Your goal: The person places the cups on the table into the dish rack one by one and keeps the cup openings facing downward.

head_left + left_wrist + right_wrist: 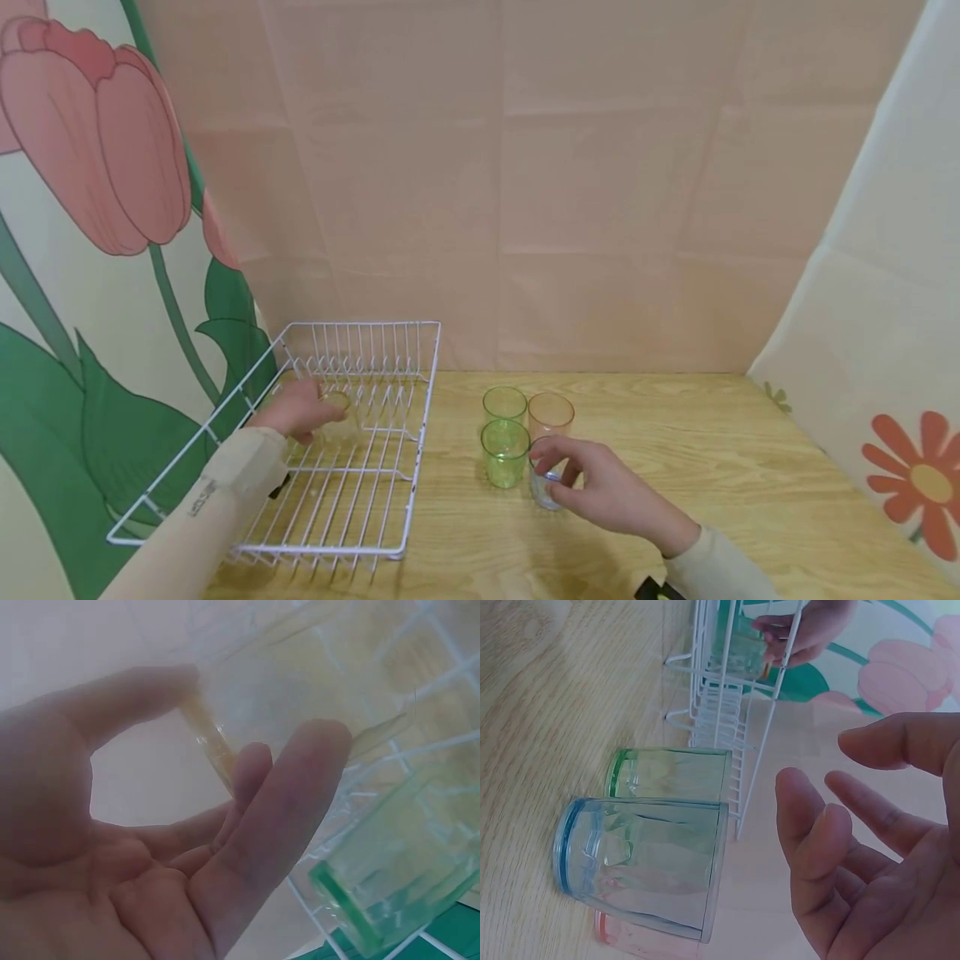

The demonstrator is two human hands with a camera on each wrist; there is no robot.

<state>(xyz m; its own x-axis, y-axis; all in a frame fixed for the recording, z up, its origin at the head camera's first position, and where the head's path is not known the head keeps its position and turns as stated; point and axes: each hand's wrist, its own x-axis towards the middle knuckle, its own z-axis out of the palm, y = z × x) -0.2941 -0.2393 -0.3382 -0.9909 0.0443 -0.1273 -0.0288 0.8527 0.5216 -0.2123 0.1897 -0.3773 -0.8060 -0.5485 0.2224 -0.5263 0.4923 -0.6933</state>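
Inside the wire rack, my left hand (296, 408) holds a yellow-tinted drinking glass (277, 694) by its thick amber base, which faces up. Beside it in the left wrist view, a green-tinted glass (397, 877) stands in the rack, also base up. My right hand (607, 492) hovers over a blue-tinted glass (645, 862) on the table, fingers bent and spread apart; the right wrist view shows a gap between them and the rim. Grouped with that glass are two green glasses (505, 458) and a pinkish-orange glass (551, 410), all upright.
The white wire dish rack (408, 500) stands on the left of the wood-grain table (675, 467), its raised rim around the left hand. A pink cloth (570, 183) hangs behind, and patterned cloths (885, 333) close off both sides.
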